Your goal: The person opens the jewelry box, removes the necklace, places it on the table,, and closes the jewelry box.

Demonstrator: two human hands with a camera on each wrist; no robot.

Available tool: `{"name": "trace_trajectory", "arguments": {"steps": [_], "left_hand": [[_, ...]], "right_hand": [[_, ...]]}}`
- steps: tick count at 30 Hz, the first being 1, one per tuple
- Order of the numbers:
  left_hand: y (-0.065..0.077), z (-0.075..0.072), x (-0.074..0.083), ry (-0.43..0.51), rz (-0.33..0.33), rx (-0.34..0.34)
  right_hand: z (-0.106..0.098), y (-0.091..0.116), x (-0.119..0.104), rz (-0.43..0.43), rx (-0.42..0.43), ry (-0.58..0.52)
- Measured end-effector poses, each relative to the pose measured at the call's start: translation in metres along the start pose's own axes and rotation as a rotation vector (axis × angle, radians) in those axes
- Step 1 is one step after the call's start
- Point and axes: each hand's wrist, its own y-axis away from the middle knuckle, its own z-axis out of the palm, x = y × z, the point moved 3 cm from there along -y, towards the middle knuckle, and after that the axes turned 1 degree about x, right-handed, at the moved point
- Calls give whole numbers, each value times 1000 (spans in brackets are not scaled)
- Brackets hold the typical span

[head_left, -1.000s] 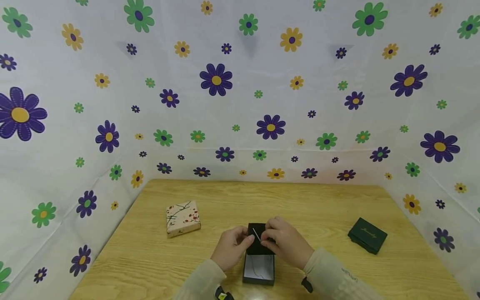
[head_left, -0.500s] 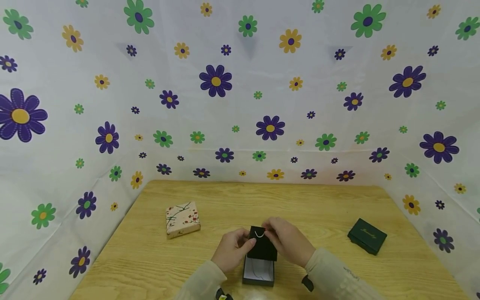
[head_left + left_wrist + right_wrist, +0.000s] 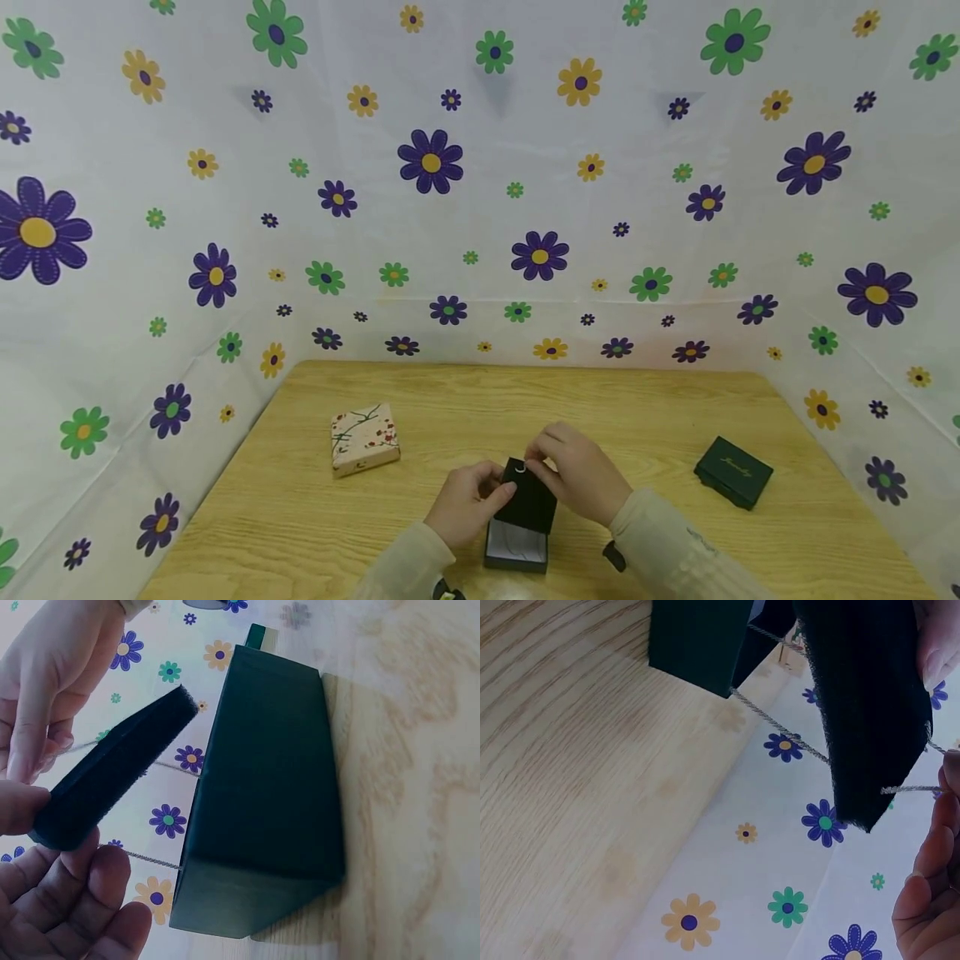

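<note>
My left hand (image 3: 463, 504) holds a black velvety insert pad (image 3: 531, 502) by its left edge, tilted above a small dark green box (image 3: 516, 567). At the pad's far edge, my right hand (image 3: 579, 473) pinches a silver twisted chain (image 3: 911, 790). In the head view the chain shows as a small loop on the pad's face. Two strands run from the pad's back into the box, as both wrist views show. Inside the box is a pale lining. The box stands on the table below the hands.
A cream box with red blossoms and dark branches (image 3: 365, 440) lies at the left of the wooden table (image 3: 450, 400). To the right is a closed dark green box with gold lettering (image 3: 733, 472). A flower-printed white sheet (image 3: 480, 208) surrounds the table.
The chain on the pad's face went from a straight line to a loop, now smaller and close to the right fingertips. The pad has turned slightly, its far edge slanting down to the right.
</note>
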Motion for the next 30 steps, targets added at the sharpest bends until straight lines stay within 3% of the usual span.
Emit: {"name": "trace_trajectory", "arguments": {"steps": [4,10,15,19,30], "left_hand": [[3,0,10,0,0,-8],[11,-6,38,20,35,-14],[5,-1,20,7,53,-39],[1,4,5,-3,80,-56],[1,5,5,-30,74,-71]], "right_hand": [[1,-3,0,38,-11,-53],[4,-6,6,177,-80,-223],[5,-7,11,259,-145,-362],[5,-9,11,267,-190,-414],[4,-14,11,308,-193,-529]]}}
